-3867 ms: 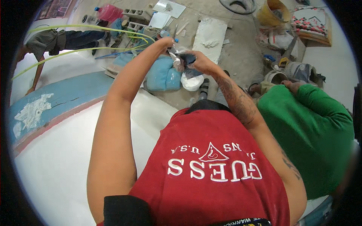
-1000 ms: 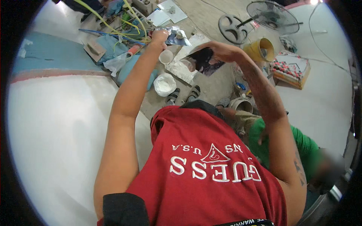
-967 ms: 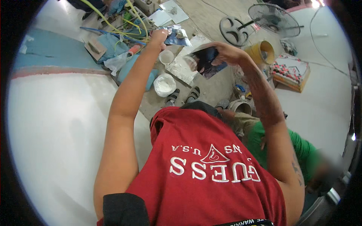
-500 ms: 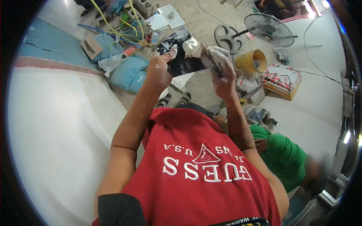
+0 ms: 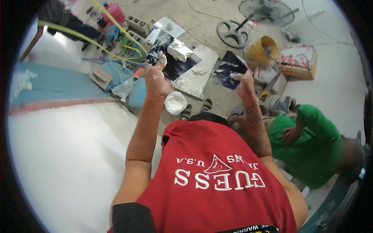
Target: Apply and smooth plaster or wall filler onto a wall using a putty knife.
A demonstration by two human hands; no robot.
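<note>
My left hand (image 5: 157, 79), thumb smeared white, is closed on the near left edge of a dark flat plate (image 5: 176, 70). A thick mound of white putty (image 5: 178, 50) sits on that plate. Off to the right, my right hand (image 5: 245, 84) grips a second dark, thin plate (image 5: 228, 70) streaked with putty, like a flat spreader. The two plates are apart. Below them on the floor lie a pale board (image 5: 206, 58) with a small putty heap on it and a round tub (image 5: 175, 103) of white paste near my feet.
A person in a green shirt (image 5: 307, 143) is close by on my right. Ahead to the right stand a fan (image 5: 266, 11), a yellow bucket (image 5: 260, 50) and a stacked box (image 5: 297, 62). Yellow hoses (image 5: 77, 35) and blue bags (image 5: 112, 73) lie left, beside a blue ledge (image 5: 58, 85).
My right hand and its plate have moved right and away from the putty mound. My left hand has shifted slightly left with its plate. The view has tilted, showing the tub and floor board.
</note>
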